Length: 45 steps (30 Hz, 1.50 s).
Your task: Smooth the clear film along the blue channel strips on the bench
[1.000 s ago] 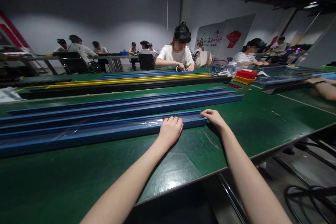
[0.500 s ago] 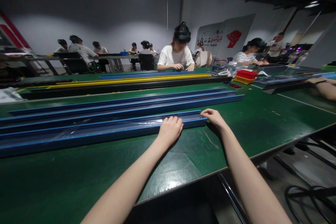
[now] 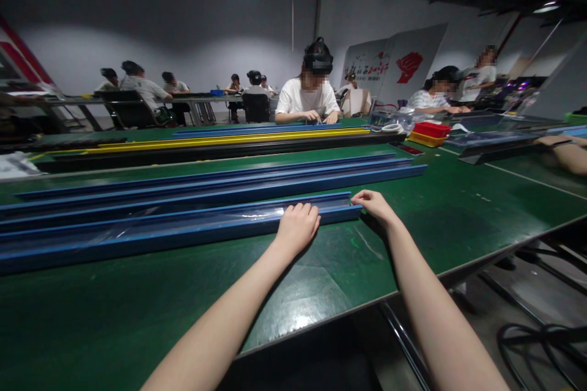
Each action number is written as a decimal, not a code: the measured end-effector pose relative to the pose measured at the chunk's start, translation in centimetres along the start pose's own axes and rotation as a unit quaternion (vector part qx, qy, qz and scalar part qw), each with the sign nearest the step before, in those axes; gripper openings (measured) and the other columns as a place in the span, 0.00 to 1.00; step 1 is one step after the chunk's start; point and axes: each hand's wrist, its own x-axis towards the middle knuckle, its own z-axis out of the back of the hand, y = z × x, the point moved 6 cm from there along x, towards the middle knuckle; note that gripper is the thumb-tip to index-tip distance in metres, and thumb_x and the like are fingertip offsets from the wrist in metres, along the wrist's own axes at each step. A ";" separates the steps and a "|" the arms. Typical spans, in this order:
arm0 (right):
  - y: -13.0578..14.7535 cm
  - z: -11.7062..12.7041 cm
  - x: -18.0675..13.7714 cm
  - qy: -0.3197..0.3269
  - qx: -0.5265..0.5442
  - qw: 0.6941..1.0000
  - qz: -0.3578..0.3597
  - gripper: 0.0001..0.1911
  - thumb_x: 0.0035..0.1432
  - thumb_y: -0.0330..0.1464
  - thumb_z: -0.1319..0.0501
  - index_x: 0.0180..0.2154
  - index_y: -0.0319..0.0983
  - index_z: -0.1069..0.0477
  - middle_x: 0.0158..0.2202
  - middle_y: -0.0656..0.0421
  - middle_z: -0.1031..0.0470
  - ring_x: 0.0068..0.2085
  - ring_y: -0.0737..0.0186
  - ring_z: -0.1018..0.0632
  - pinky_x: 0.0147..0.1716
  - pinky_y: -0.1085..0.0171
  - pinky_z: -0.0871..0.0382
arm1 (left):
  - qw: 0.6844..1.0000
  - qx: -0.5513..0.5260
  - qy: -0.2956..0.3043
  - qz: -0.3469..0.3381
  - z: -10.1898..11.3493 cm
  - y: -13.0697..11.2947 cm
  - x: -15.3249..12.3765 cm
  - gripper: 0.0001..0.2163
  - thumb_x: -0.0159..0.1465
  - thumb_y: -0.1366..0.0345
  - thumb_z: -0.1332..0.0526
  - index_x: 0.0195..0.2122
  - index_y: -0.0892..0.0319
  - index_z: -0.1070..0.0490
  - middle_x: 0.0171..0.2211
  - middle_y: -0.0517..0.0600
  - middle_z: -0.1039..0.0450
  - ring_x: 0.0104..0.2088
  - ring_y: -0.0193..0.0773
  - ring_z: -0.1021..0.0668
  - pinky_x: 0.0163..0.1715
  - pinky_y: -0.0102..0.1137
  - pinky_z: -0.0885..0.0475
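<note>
A long blue channel (image 3: 183, 229) with clear film in it lies on the green table (image 3: 137, 305), nearest to me. My left hand (image 3: 297, 227) rests on its near wall close to the right end, fingers curled over the edge. My right hand (image 3: 373, 204) pinches the channel's right end with thumb and fingers. More blue channels (image 3: 220, 186) lie side by side just behind it.
Yellow and black strips (image 3: 220, 142) lie further back. A red and yellow tray (image 3: 428, 133) stands at the right. A person in white (image 3: 308, 98) sits opposite; others sit at tables behind. A co-worker's forearm (image 3: 566, 156) rests at the far right. The table edge runs diagonally at lower right.
</note>
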 end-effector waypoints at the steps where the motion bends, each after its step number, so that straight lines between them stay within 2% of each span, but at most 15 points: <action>1: 0.0 0.0 0.0 0.000 -0.002 1.000 0.001 0.04 0.39 0.33 0.39 0.21 0.38 0.30 0.22 0.59 0.27 0.26 0.67 0.29 0.29 0.67 0.36 | 1.000 0.000 0.001 0.000 0.0 0.0 0.0 0.10 0.64 0.64 0.53 0.34 0.61 0.33 0.33 0.53 0.29 0.35 0.42 0.28 0.31 0.34 0.39; 27: -0.4 -0.3 0.2 0.006 0.000 1.000 -0.008 0.05 0.38 0.33 0.39 0.21 0.38 0.31 0.20 0.60 0.29 0.23 0.68 0.31 0.25 0.68 0.37 | 1.000 -0.014 0.012 0.004 -0.2 0.1 0.0 0.11 0.65 0.64 0.53 0.35 0.62 0.33 0.33 0.55 0.30 0.36 0.42 0.28 0.32 0.34 0.39; 45: -0.4 -0.3 0.1 0.004 -0.001 1.000 -0.002 0.06 0.37 0.33 0.39 0.22 0.37 0.28 0.23 0.58 0.26 0.26 0.65 0.27 0.30 0.66 0.35 | 0.999 -0.018 0.034 0.011 -0.2 0.7 0.3 0.12 0.64 0.60 0.52 0.39 0.61 0.35 0.34 0.53 0.29 0.35 0.40 0.27 0.32 0.32 0.36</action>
